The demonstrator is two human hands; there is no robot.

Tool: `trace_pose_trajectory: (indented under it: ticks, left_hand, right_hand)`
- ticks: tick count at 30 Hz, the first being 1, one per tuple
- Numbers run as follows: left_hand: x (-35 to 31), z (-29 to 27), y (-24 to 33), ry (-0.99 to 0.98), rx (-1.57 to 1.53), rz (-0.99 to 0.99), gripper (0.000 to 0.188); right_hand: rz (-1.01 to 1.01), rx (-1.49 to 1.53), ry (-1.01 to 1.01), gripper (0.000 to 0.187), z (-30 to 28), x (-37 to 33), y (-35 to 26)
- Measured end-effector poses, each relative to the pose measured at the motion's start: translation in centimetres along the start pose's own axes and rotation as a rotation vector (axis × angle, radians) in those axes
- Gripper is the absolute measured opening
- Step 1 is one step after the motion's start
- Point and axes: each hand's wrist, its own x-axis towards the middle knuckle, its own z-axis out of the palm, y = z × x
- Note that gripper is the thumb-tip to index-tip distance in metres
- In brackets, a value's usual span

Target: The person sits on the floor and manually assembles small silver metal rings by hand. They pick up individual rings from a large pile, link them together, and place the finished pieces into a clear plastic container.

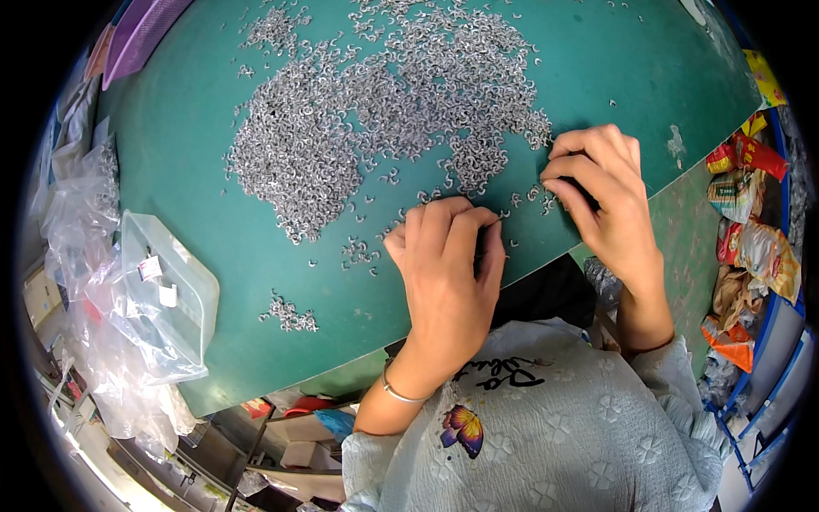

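A large heap of small C-shaped metal pieces (299, 136) spreads over the green tabletop (256, 264). At the heap's near edge, my left hand (448, 264) has its fingers bent down to the table, thumb and forefinger pinched together. A tiny grey piece (503, 215) shows by those fingertips. To the right, my right hand (607, 192) also has thumb and forefinger brought together, beside a few loose pieces (546, 203). What lies between either hand's fingertips is too small to make out.
A clear plastic tray (192, 282) with small white labels lies at the table's left edge, near clear plastic bags (94, 230). Small clusters of pieces (288, 314) lie apart from the heap. A purple basket (145, 38) stands far left. Coloured packages (759, 158) fill a rack at right.
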Motion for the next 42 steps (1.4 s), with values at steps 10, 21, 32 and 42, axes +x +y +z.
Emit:
trace_pose_trajectory:
  ticks: [10, 21, 32, 42]
  left_hand:
    - [0.9, 1.5, 0.7, -0.026, 0.077, 0.061, 0.026]
    - [0.6, 1.1, 0.3, 0.036, -0.062, 0.03, 0.023]
    - [0.0, -0.3, -0.6, 0.119, -0.091, -0.005, 0.02]
    - [-0.7, -1.2, -0.9, 0.12, -0.06, -0.018, 0.022]
  right_hand:
    - [0.024, 0.032, -0.01, 0.022, -0.1, -0.5, -0.9]
    - [0.044, 0.035, 0.026, 0.018, 0.4, -0.6, -1.2]
    - [0.119, 0.04, 0.098, 0.014, 0.3, -0.6, -1.4]
    - [0.007, 0.006, 0.045, 0.017, 1.4, -0.7, -2.4]
